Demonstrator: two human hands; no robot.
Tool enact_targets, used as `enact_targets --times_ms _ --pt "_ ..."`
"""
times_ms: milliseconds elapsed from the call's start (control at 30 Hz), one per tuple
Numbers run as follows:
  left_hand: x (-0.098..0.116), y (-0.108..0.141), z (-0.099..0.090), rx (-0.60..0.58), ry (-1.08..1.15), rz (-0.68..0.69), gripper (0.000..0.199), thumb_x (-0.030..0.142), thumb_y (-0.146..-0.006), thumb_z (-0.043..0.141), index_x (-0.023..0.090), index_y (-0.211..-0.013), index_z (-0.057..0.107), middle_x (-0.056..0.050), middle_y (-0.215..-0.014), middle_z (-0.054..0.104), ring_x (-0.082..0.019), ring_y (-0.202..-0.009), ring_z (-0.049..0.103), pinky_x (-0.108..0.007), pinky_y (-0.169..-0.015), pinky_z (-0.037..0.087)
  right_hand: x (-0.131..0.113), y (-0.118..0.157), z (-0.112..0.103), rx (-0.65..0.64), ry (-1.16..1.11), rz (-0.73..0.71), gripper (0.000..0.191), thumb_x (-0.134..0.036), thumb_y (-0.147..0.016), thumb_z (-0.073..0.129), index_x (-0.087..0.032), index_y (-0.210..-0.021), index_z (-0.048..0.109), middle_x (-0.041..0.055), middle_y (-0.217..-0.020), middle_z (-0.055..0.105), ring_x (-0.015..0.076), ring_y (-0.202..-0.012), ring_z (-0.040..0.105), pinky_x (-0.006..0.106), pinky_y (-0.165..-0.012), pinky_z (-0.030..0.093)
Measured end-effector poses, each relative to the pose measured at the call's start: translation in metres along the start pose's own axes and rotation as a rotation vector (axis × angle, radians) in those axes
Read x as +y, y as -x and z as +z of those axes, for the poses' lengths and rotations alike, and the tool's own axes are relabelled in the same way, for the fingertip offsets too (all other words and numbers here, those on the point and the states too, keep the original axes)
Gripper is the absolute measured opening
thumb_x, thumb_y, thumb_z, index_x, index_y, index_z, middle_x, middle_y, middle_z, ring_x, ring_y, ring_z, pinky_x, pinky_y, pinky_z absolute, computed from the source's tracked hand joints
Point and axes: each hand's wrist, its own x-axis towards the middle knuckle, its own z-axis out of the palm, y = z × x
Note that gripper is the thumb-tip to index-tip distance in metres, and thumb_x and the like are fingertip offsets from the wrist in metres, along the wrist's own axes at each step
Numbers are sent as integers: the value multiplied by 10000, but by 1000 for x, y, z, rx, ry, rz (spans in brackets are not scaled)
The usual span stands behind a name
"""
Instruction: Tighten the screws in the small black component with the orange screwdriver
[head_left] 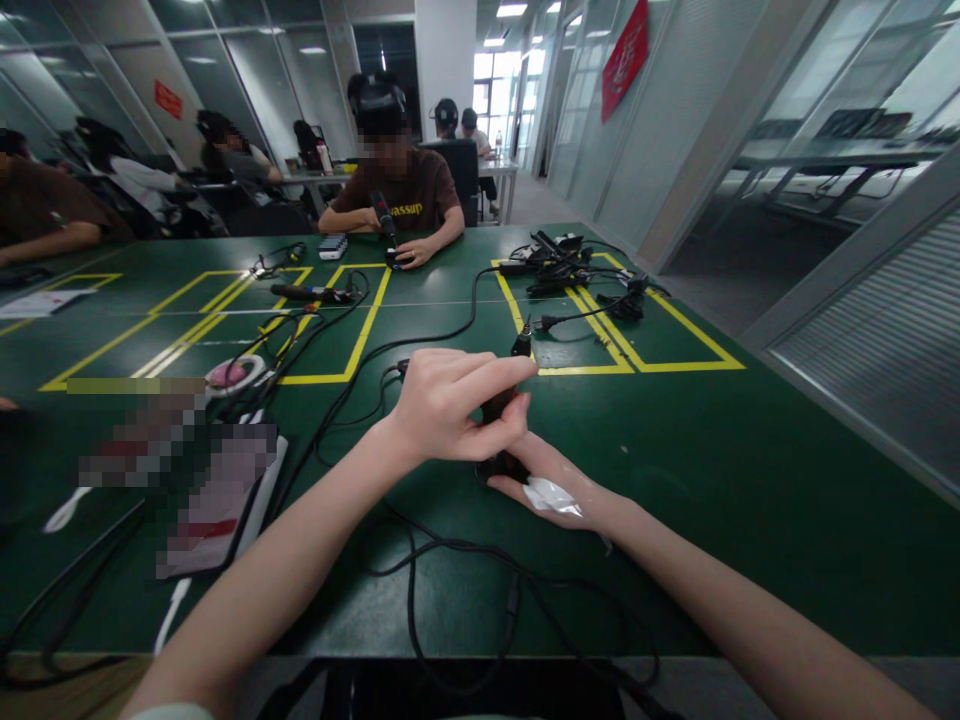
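Observation:
My left hand (457, 405) is closed around the upper part of a dark electric screwdriver (496, 405), with the index finger stretched along it. Its narrow metal tip points up and away from me. Below and to the right, my right hand (544, 465) wraps the lower end of the same tool, and much of that grip is hidden behind the left fingers. A piece of clear or white plastic (553, 496) lies against the right hand near the wrist. Black cable (450, 545) loops on the green table (675, 520) beneath both hands.
Yellow tape (690, 366) marks rectangles on the table. A pile of black cords and tools (559, 262) lies at the back right. A phone (221, 500), a white-and-pink round item (232, 373) and cables lie left. Across the table a person (405, 190) works with a tool.

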Motion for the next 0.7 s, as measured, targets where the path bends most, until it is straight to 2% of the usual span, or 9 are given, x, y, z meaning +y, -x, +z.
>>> enact_targets --times_ms 167,367,700 --pt "-1 1 0 0 13 4 82 198 -872 558 174 -907 628 61 -576 627 -64 -434 483 -209 -475 371 2 0 2 -2 -1 11 248 -307 -954 694 -197 -1171 643 97 -1066 723 276 -915 665 447 -845 562" --pt "-4 2 -1 -9 75 38 221 202 -874 423 152 -930 631 24 -610 645 -94 -445 498 -240 -481 393 3 1 3 7 3 6 267 -297 -951 706 -196 -1187 632 99 -1076 719 269 -899 661 440 -836 558" --pt "-1 0 0 5 18 -19 126 204 -899 590 158 -983 672 65 -585 642 -46 -407 465 -192 -467 360 -1 -1 0 -23 8 28 266 -287 -942 709 -180 -1175 639 110 -1081 723 280 -922 663 441 -837 554"
